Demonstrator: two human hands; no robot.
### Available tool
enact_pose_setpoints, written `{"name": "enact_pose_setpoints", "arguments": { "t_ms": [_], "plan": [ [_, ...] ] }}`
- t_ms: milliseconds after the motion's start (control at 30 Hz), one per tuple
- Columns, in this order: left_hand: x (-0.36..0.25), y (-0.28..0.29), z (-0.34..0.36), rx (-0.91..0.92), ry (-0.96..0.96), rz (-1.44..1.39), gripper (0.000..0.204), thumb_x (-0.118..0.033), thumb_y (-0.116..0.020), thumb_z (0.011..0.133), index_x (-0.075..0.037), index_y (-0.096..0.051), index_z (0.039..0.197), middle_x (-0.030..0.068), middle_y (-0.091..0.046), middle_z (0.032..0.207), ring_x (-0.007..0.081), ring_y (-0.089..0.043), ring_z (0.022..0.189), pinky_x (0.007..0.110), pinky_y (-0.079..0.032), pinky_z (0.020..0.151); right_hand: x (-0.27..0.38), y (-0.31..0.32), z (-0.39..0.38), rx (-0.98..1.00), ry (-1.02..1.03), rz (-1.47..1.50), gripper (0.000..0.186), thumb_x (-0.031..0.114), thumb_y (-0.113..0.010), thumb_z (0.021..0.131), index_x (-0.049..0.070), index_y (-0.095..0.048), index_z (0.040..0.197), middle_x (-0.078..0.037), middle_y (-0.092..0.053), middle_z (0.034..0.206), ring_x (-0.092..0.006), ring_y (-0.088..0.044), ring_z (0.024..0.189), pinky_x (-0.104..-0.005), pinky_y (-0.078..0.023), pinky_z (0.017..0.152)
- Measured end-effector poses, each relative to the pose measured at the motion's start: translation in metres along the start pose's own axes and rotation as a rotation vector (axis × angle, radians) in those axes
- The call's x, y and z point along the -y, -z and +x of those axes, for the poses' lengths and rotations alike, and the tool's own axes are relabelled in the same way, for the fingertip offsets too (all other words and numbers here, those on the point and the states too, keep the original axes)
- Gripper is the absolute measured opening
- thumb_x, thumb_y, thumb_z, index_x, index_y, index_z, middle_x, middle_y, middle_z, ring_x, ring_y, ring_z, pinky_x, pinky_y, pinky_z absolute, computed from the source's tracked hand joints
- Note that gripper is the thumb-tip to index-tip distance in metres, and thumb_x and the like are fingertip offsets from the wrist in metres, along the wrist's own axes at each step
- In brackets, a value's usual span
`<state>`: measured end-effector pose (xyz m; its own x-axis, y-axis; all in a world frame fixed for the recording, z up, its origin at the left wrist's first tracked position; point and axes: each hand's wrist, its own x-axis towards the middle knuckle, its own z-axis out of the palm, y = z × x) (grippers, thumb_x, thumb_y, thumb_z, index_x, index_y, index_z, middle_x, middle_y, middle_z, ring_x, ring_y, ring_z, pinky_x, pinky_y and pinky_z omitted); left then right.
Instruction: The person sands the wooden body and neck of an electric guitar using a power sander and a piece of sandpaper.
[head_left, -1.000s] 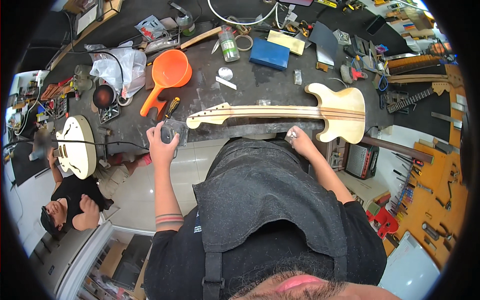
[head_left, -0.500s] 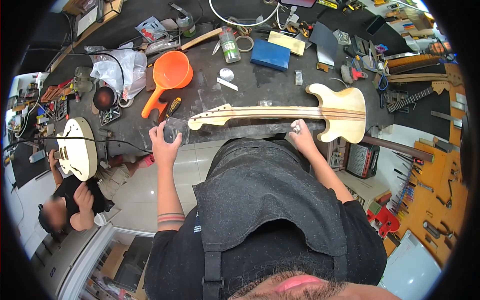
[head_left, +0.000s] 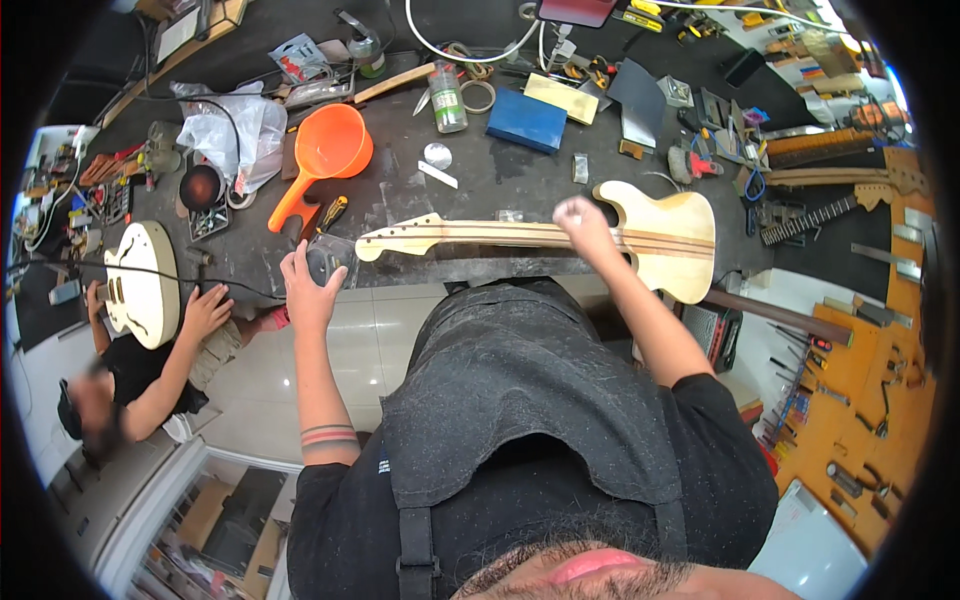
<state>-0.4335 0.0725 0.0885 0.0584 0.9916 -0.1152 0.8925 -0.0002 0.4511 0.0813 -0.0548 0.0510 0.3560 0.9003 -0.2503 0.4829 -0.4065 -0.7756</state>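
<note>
An unfinished pale-wood electric guitar [head_left: 672, 228] with dark stripes down its neck lies along the near bench edge, headstock to the left. My right hand [head_left: 585, 226] is closed over the neck where it meets the body; what its fingers hold is small and cannot be made out. By the headstock, a clear plastic box [head_left: 330, 258] sits at the bench edge. Around its near left side curve the fingers and thumb of my left hand [head_left: 312, 285], gripping it. Just behind the box are a yellow-black screwdriver [head_left: 331, 214] and an orange dipper [head_left: 332, 140].
Farther back on the dark bench [head_left: 385, 185] stand a blue box [head_left: 526, 119], a jar [head_left: 447, 98] and a plastic bag [head_left: 240, 135]. A black cable [head_left: 215, 278] crosses at left. Beside the bench, another person holds a cream hollow-body guitar [head_left: 140, 285].
My right hand has moved up from the bench edge onto the guitar neck. My left hand stays at the plastic box. The other person's raised hand has come down to the cream guitar.
</note>
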Motion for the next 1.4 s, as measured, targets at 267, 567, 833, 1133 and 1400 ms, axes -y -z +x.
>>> {"name": "enact_pose_setpoints", "arguments": {
  "t_ms": [267,567,833,1133,1400],
  "plan": [
    [-0.034,0.027,-0.113,-0.333,0.072,0.036,0.074,-0.017,-0.083,0.088,-0.009,-0.053,0.156,0.0216,-0.05,0.15,0.0429,-0.048,0.142,0.054,-0.04,0.119,0.052,-0.031,0.301,-0.317,0.121,-0.301,0.046,0.043,-0.077,0.092,0.005,-0.074,0.118,-0.024,-0.077,0.115,-0.0452,-0.073,0.112,-0.0521,-0.057,0.097],
    [-0.08,-0.005,-0.285,-0.183,0.391,0.097,0.064,-0.004,-0.076,0.088,-0.003,-0.056,0.149,0.0235,-0.05,0.147,0.0432,-0.049,0.14,0.053,-0.04,0.12,0.021,-0.072,0.425,-0.357,0.011,-0.374,0.035,0.039,-0.074,0.093,0.008,-0.081,0.108,-0.017,-0.08,0.116,-0.0385,-0.078,0.107,-0.0485,-0.062,0.09],
    [-0.13,-0.055,-0.203,-0.29,0.204,-0.253,0.056,0.004,-0.07,0.092,-0.003,-0.059,0.146,0.018,-0.054,0.142,0.0311,-0.061,0.119,0.042,-0.054,0.098,0.132,-0.065,0.179,0.052,0.43,-0.016,0.026,0.027,-0.076,0.092,0.005,-0.08,0.105,-0.02,-0.079,0.104,-0.0354,-0.078,0.096,-0.044,-0.06,0.087],
    [-0.168,-0.084,-0.081,-0.155,0.039,-0.941,0.037,-0.01,-0.071,0.106,0.003,-0.062,0.14,0.0097,-0.067,0.128,0.0193,-0.067,0.11,0.035,-0.056,0.095,0.191,-0.067,0.021,0.731,0.608,0.22,0.046,0.033,-0.08,0.091,0.007,-0.072,0.127,-0.018,-0.079,0.1,-0.0366,-0.077,0.094,-0.0459,-0.06,0.086],
    [-0.066,0.007,-0.063,-0.608,0.317,-0.846,0.032,-0.014,-0.055,0.115,0.001,-0.058,0.143,0.0112,-0.065,0.127,0.0173,-0.067,0.103,0.036,-0.06,0.09,0.005,0.027,0.236,-0.443,0.305,-0.105,0.038,0.019,-0.075,0.09,0.008,-0.073,0.126,-0.02,-0.072,0.122,-0.039,-0.071,0.113,-0.0478,-0.057,0.099]
  ]
}}
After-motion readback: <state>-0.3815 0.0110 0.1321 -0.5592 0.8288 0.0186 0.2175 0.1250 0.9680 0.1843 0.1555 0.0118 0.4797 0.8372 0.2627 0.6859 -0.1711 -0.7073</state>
